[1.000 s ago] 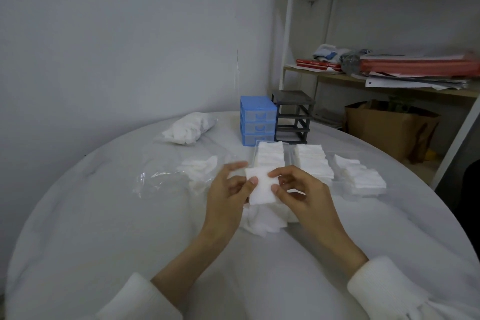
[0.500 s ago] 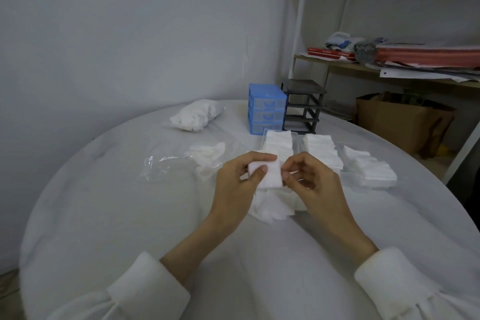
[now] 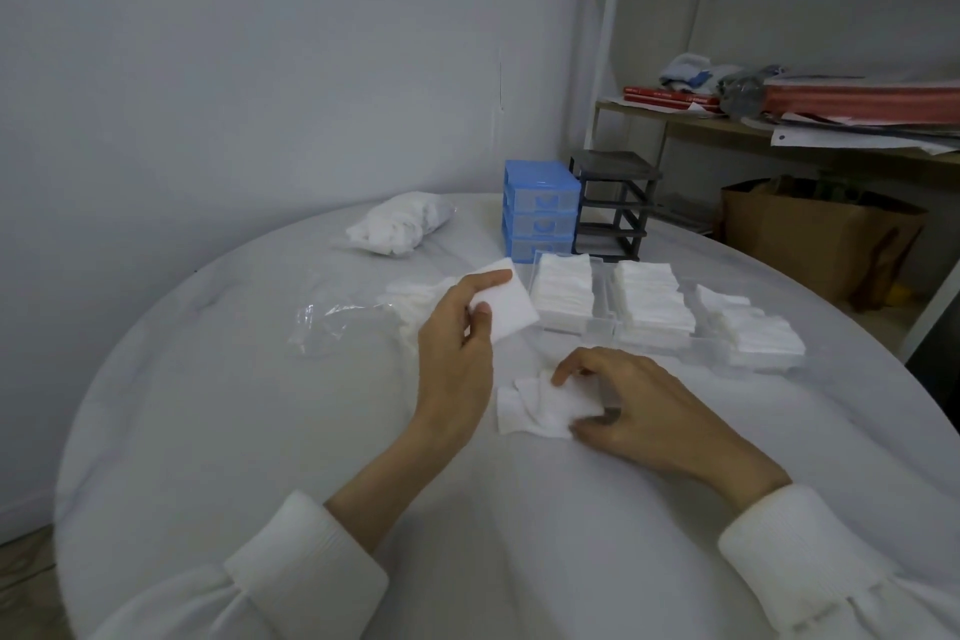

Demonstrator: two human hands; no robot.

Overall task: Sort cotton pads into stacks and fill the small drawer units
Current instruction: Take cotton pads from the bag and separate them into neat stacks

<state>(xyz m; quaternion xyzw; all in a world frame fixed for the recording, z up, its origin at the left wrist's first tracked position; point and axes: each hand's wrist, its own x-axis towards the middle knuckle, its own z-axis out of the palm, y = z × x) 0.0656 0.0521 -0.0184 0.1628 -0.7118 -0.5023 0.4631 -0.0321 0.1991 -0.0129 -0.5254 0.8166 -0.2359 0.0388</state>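
The hands have separated since a moment ago, when both held one small stack together. Now the left hand (image 3: 457, 327) alone keeps the flat white square cotton pad stack (image 3: 506, 299) in a thumb-and-fingers grip, lifted above the round white table (image 3: 234, 431). The right hand (image 3: 623, 400) has gone down to the loose white cotton pads (image 3: 535, 405) on the table, its curled grip pinching them. I think another pad is being collected for the stack, so sorting continues.

The round white table (image 3: 218, 431) carries pad stacks (image 3: 566, 294), loose pads (image 3: 535, 408), a blue drawer unit (image 3: 540, 208), a black frame (image 3: 613, 203) and two bags (image 3: 400, 224).
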